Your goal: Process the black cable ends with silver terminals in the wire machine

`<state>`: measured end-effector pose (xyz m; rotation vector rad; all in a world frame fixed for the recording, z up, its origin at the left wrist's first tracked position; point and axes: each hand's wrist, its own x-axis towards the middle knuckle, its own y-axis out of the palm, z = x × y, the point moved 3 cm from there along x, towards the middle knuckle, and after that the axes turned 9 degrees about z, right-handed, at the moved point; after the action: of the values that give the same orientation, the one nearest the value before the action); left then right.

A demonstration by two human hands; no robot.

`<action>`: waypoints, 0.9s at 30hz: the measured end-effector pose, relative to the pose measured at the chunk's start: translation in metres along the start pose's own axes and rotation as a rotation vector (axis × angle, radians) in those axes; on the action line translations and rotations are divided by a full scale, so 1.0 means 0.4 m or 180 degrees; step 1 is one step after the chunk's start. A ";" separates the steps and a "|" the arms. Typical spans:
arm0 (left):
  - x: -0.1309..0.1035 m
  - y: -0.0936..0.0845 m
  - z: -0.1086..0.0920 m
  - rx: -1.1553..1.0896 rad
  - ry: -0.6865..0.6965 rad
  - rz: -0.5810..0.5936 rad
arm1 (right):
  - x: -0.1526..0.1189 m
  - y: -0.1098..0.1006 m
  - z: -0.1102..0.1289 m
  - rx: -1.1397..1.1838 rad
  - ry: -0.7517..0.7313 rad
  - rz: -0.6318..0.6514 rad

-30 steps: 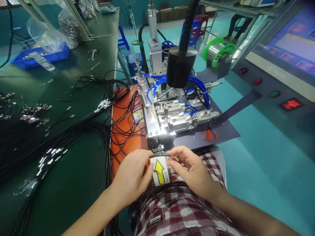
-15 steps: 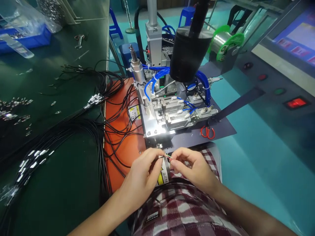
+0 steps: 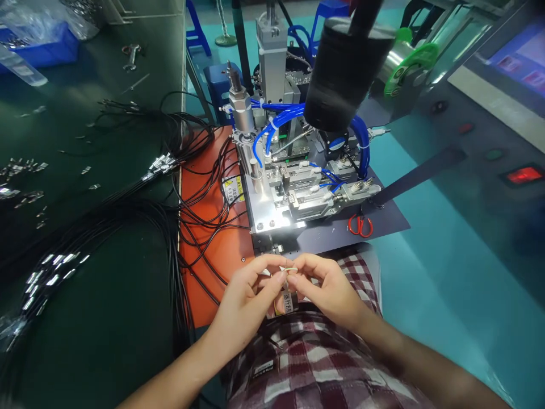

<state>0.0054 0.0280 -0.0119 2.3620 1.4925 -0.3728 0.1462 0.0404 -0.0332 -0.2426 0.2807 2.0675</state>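
My left hand [image 3: 249, 292] and my right hand [image 3: 327, 287] meet fingertip to fingertip above my lap, in front of the machine. Between them shows a short stretch of thin light-coloured wires [image 3: 290, 269] at the end of a cable. The left thumb and index finger pinch the cable end, most of which the fingers hide. Right thumb and fingertips close on the thin wires from the other side. Just beyond the hands stands the silver bench machine [image 3: 272, 218] with blue air hoses [image 3: 283, 116].
Black cables [image 3: 164, 221] with shiny metal connectors [image 3: 55, 278] run across the dark table and orange plate [image 3: 213, 267]. Red-handled scissors [image 3: 361, 226] lie right of the machine. A black nozzle [image 3: 347, 76] hangs overhead near a green wire spool [image 3: 394, 85]. A blue bin [image 3: 51, 48] sits far left.
Both hands have drawn closer together, with the fingertips now almost touching around the thin wires. The head view has shifted slightly.
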 end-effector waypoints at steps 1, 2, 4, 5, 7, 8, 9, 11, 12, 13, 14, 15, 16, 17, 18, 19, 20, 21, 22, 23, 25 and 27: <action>0.001 -0.001 -0.001 -0.0093 -0.0101 0.0026 | 0.000 -0.002 0.000 -0.0098 -0.0010 0.0036; 0.003 -0.003 -0.001 -0.0160 -0.0183 0.0019 | 0.000 -0.004 0.001 -0.0184 -0.0020 0.0069; 0.005 -0.007 0.000 -0.0260 -0.0301 -0.0056 | 0.000 -0.011 0.006 -0.0358 -0.0054 0.0126; 0.007 -0.009 0.002 -0.0316 -0.0336 -0.0105 | 0.000 -0.015 0.010 -0.0441 -0.0072 0.0148; 0.009 -0.012 0.005 -0.0469 -0.0365 -0.0194 | 0.002 -0.023 0.021 -0.0561 -0.0108 0.0131; 0.010 -0.013 0.006 -0.0559 -0.0359 -0.0221 | 0.004 -0.027 0.026 -0.0579 -0.0126 0.0089; 0.011 -0.013 0.007 -0.0639 -0.0345 -0.0231 | 0.006 -0.030 0.031 -0.0568 -0.0140 0.0029; 0.011 -0.014 0.007 -0.0719 -0.0319 -0.0227 | 0.010 -0.033 0.037 -0.0509 -0.0163 -0.0067; 0.011 -0.014 0.008 -0.0731 -0.0314 -0.0220 | 0.012 -0.032 0.038 -0.0485 -0.0166 -0.0083; 0.011 -0.014 0.008 -0.0742 -0.0312 -0.0211 | 0.014 -0.031 0.038 -0.0473 -0.0166 -0.0090; 0.011 -0.014 0.008 -0.0751 -0.0311 -0.0203 | 0.015 -0.028 0.036 -0.0475 -0.0160 -0.0085; 0.010 -0.014 0.009 -0.0761 -0.0313 -0.0192 | 0.017 -0.026 0.034 -0.0481 -0.0154 -0.0081; 0.010 -0.014 0.009 -0.0772 -0.0313 -0.0180 | 0.018 -0.024 0.032 -0.0479 -0.0146 -0.0077; 0.010 -0.014 0.010 -0.0774 -0.0309 -0.0165 | 0.018 -0.022 0.029 -0.0462 -0.0137 -0.0073; 0.010 -0.013 0.010 -0.0763 -0.0304 -0.0157 | 0.019 -0.020 0.027 -0.0425 -0.0124 -0.0065; 0.010 -0.013 0.009 -0.0741 -0.0300 -0.0160 | 0.020 -0.019 0.026 -0.0365 -0.0105 -0.0058; 0.010 -0.013 0.009 -0.0713 -0.0297 -0.0164 | 0.020 -0.019 0.024 -0.0294 -0.0081 -0.0056; 0.010 -0.013 0.009 -0.0683 -0.0296 -0.0171 | 0.021 -0.019 0.024 -0.0228 -0.0061 -0.0065; 0.011 -0.013 0.009 -0.0652 -0.0294 -0.0176 | 0.021 -0.020 0.024 -0.0180 -0.0051 -0.0080; 0.011 -0.013 0.008 -0.0619 -0.0295 -0.0173 | 0.022 -0.021 0.024 -0.0149 -0.0046 -0.0101; 0.011 -0.012 0.008 -0.0551 -0.0296 -0.0155 | 0.023 -0.022 0.025 -0.0087 -0.0042 -0.0120; 0.010 -0.011 0.008 -0.0489 -0.0298 -0.0130 | 0.026 -0.022 0.023 0.0077 -0.0012 -0.0055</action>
<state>0.0030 0.0320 -0.0168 2.1684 1.4730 -0.3598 0.1482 0.0561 -0.0282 -0.2256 0.3000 2.0462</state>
